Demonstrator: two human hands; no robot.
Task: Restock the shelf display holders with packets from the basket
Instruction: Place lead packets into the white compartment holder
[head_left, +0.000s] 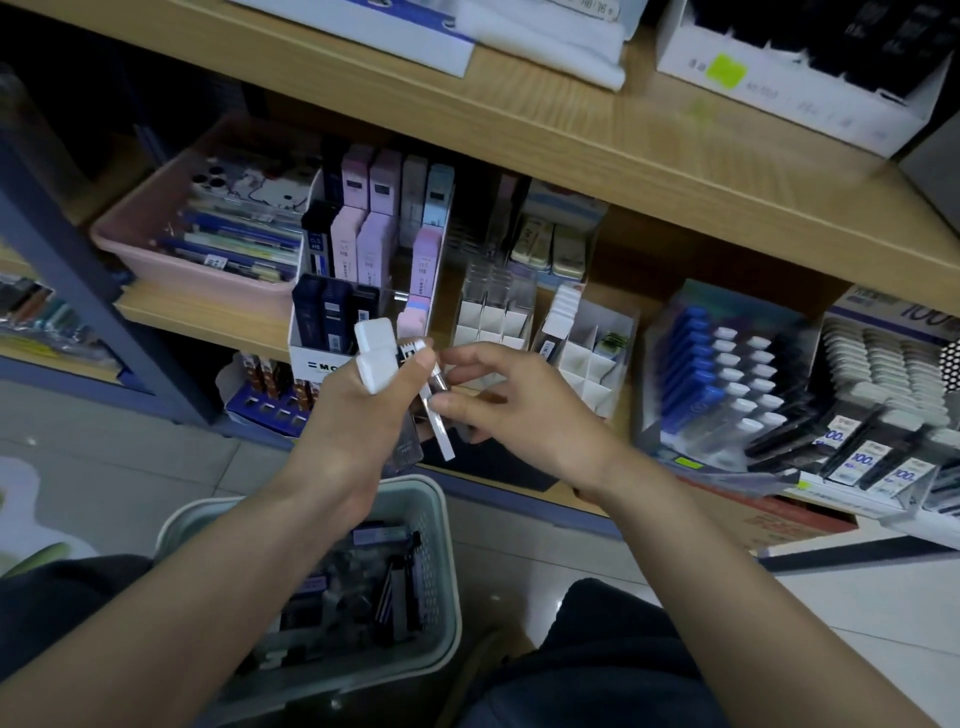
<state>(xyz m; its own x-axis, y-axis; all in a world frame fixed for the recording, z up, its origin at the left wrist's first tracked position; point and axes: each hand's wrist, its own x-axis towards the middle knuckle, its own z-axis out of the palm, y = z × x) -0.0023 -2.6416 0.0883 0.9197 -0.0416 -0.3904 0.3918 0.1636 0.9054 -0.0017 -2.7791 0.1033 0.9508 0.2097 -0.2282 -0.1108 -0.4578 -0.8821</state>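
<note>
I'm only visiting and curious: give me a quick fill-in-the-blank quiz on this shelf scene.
The tray of pens on the shelf is ___.
The left hand and right hand hold a slim packet ___ them.
The basket stands on the ___.
Missing: pink; between; floor.

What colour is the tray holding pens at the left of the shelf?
The tray is pink; head view.

packet (436, 418): slim, clear-white, tilted, held | basket (442, 564): pale, dark packets (363, 590) inside | holders (584, 364): seemingly near-empty
</note>
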